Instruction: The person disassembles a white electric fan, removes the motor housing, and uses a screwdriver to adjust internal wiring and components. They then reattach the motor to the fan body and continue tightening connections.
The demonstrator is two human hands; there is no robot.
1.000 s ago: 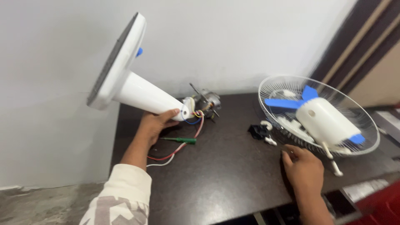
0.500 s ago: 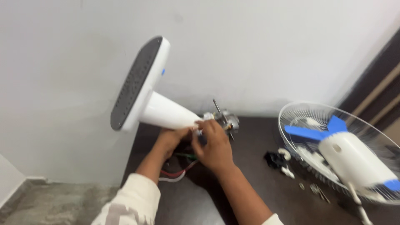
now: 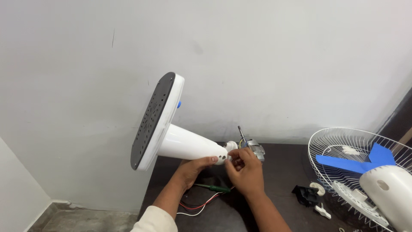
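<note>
A white fan stand (image 3: pixel 180 141) with a dark perforated base (image 3: pixel 152 120) lies tilted, base up toward the wall. My left hand (image 3: pixel 193 168) grips the narrow neck of the stand from below. My right hand (image 3: pixel 243 168) pinches at the neck's end, where a small metal motor (image 3: pixel 254 149) with a shaft sits. A green-handled screwdriver (image 3: pixel 213 187) and red, black and white wires (image 3: pixel 201 206) lie on the dark table under my hands.
At the right, a white wire fan guard (image 3: pixel 339 141) holds a blue blade (image 3: pixel 354 162) and a white motor cover (image 3: pixel 388 189). A black part (image 3: pixel 305 194) and small white pieces (image 3: pixel 319 209) lie on the dark table (image 3: pixel 279 215). A grey wall stands behind.
My right hand came over from the fan guard at the right to the stand's neck beside my left hand. The view shifted left, and the stand stays held.
</note>
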